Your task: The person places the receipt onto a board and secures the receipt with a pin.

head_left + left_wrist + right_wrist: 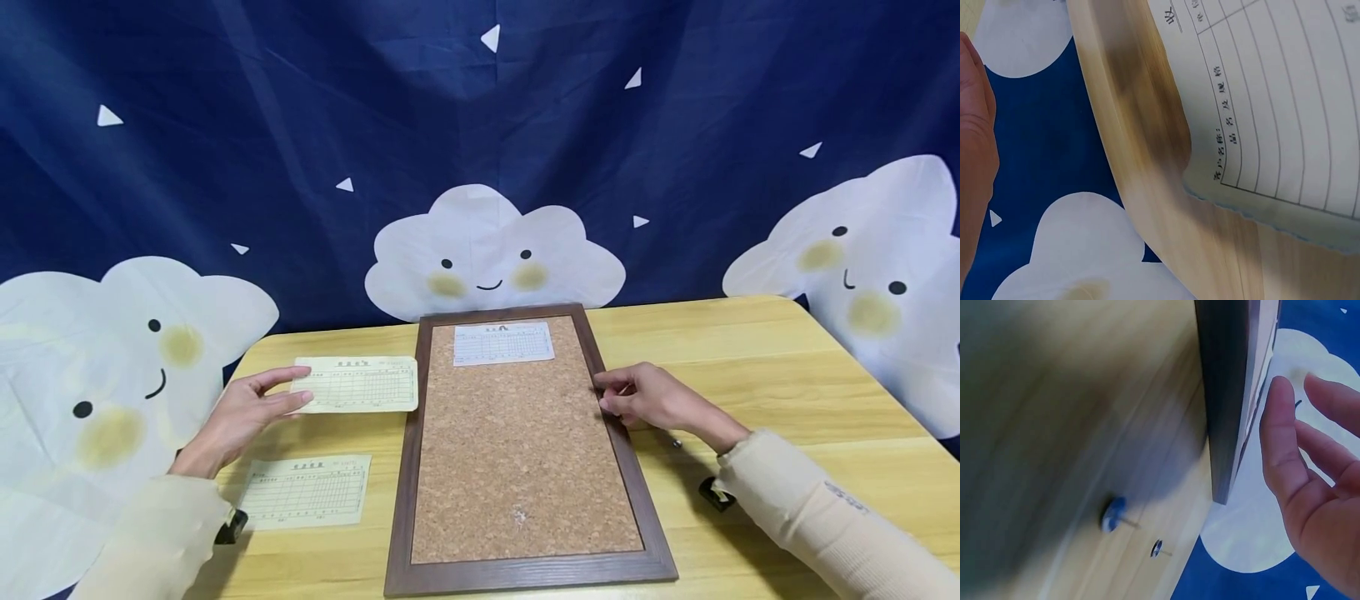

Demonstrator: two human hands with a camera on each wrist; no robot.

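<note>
My left hand (251,408) pinches a pale yellow receipt slip (356,385) by its left edge, above the table just left of the corkboard (525,450). The slip's printed grid and torn edge fill much of the left wrist view. My right hand (648,396) is at the board's right frame, its fingers loosely bent. In the right wrist view, no object shows between those fingers. A white receipt slip (503,344) lies at the top of the cork, with a small dark tack at its upper edge. Two thumbtacks, one nearer (1113,514) and one farther (1157,548), lie on the tabletop beside the frame.
Another yellow receipt slip (306,492) lies on the wooden table (750,367) below my left hand. The cork has a pale worn spot near its bottom. Behind the table hangs a dark blue curtain (420,100) with cloud prints.
</note>
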